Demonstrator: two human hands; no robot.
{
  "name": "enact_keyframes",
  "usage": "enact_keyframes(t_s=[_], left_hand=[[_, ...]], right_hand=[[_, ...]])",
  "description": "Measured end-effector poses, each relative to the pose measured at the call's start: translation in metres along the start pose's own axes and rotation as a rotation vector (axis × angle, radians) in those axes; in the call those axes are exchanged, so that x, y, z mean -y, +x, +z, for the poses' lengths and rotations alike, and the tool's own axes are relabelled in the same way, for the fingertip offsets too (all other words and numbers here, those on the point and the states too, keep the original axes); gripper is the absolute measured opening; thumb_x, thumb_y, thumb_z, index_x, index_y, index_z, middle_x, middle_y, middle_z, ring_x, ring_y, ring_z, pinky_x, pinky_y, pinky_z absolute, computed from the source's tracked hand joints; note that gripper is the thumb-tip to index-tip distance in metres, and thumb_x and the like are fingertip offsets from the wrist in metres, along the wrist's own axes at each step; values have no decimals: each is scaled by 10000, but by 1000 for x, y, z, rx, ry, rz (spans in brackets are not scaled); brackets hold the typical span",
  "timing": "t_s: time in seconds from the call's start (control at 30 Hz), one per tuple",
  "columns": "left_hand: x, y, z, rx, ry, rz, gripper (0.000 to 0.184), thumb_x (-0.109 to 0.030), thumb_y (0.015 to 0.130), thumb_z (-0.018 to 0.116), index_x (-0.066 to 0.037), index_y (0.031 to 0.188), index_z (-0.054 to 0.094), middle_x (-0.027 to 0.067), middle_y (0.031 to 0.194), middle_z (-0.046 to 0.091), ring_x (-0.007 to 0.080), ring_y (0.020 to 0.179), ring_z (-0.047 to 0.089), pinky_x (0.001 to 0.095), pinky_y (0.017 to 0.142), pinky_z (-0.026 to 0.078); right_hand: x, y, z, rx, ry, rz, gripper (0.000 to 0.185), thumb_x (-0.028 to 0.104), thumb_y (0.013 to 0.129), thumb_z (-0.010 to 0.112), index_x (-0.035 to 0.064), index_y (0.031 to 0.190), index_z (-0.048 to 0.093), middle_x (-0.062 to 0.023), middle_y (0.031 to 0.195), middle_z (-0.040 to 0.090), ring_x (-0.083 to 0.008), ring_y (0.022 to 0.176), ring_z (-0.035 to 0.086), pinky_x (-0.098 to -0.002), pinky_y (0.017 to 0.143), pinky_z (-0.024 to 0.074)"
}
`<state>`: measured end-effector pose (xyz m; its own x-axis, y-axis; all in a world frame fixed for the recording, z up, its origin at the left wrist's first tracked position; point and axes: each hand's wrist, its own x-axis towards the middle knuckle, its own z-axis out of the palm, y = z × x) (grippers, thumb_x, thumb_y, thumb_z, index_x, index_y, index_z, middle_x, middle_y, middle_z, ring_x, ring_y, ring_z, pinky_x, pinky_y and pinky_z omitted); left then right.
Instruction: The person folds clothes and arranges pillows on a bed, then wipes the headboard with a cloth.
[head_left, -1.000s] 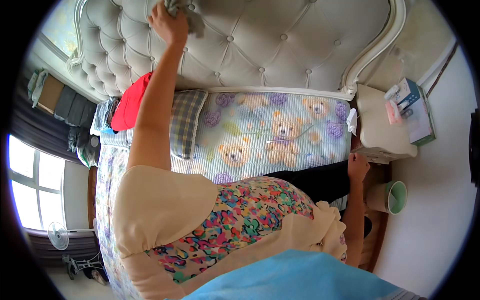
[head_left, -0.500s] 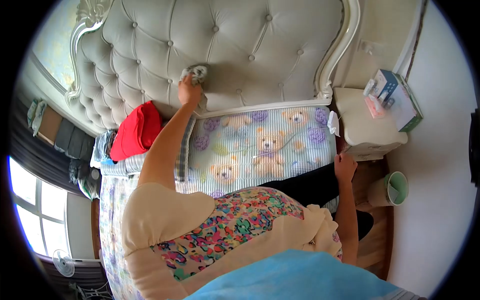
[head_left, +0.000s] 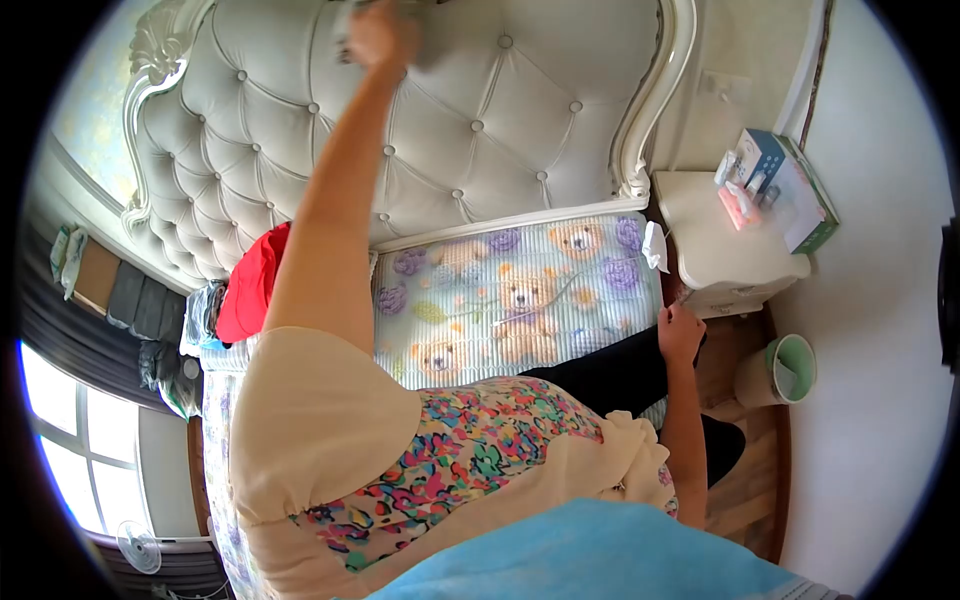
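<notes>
High on the tufted grey headboard (head_left: 440,160), my left hand (head_left: 382,35) is pressing a crumpled grey cloth (head_left: 352,32) against the upholstery. Motion smears both the hand and the cloth, and the cloth partly leaves the top of the view. My right hand (head_left: 682,333) rests at the knee of my black trousers (head_left: 610,372), its fingers curled in with nothing visible in them. Below the headboard lies the bear-patterned mattress cover (head_left: 470,275), with a thin cord or stick-like line across it.
A red folded cloth (head_left: 252,285) lies at the left of the bed. Right of the bed stands a cream nightstand (head_left: 715,245) with boxes (head_left: 800,195) and a pink tissue pack (head_left: 738,205). A waste bin (head_left: 775,372) is on the floor beside the wall. A white tissue (head_left: 655,246) hangs at the bed's edge.
My left hand has moved up the headboard with the cloth, from the lower part to near the top. My right hand stays at the knee. The view has shifted slightly.
</notes>
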<state>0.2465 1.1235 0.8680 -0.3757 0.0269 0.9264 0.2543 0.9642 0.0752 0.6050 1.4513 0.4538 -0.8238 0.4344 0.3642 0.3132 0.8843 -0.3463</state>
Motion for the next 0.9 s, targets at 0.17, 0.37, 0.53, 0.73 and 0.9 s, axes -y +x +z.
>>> enact_keyframes(t_s=[0.17,0.37,0.53,0.73,0.9], left_hand=[[-121,-53,33,18,-412,193,281,-147,821,551,-88,1087,619,119,1049,614,339,1014,570,437,840,486],[-138,-56,53,1,-363,259,317,-114,825,525,-110,1132,606,84,1134,560,333,1056,523,428,826,498],[-58,-70,34,179,-295,641,338,-125,771,575,-137,1106,611,52,1070,555,313,1053,516,416,790,504],[31,-195,34,225,-38,619,264,-150,757,591,-189,1014,637,-57,1007,567,226,948,525,374,744,479],[71,-251,14,547,-45,694,216,-130,743,604,-199,945,635,-44,966,565,228,967,528,388,730,494]], right_hand=[[-3,-2,0,17,-7,-13,206,232,878,536,67,771,599,-72,791,626,-290,820,599,-431,807,409],[-5,-3,5,11,-28,6,229,264,884,540,74,772,602,-79,773,616,-294,821,592,-429,809,407],[-3,0,4,78,1,19,245,280,887,544,86,749,597,-82,751,607,-290,809,589,-426,801,407],[-6,-3,6,17,-7,0,253,289,888,546,84,747,596,-83,746,609,-288,798,594,-421,801,414],[-7,-2,4,80,-31,32,255,294,893,533,86,762,600,-91,760,621,-294,809,597,-429,810,414]])
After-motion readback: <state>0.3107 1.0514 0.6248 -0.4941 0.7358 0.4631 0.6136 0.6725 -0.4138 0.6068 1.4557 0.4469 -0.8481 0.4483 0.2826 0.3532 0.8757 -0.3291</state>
